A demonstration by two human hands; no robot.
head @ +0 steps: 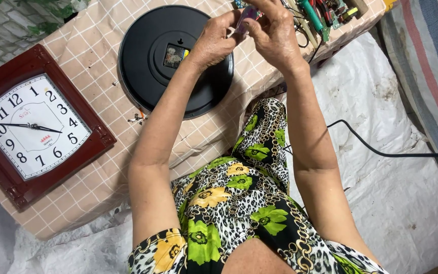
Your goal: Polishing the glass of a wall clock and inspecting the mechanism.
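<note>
Here both hands meet above the round black clock back [176, 61] lying face-down on the checked cloth [92, 56]. The left hand [214, 43] and right hand [275, 33] pinch a small purple object [246, 15] between their fingers. A square red-framed wall clock [34, 124] lies well apart, at the left.

A single view, from a camera worn on the person's head, looks steeply down past the patterned lap and both forearms onto the checked cloth [92, 56] ahead (no second view shares the scene). It sits close; the hands reach the top edge.
</note>
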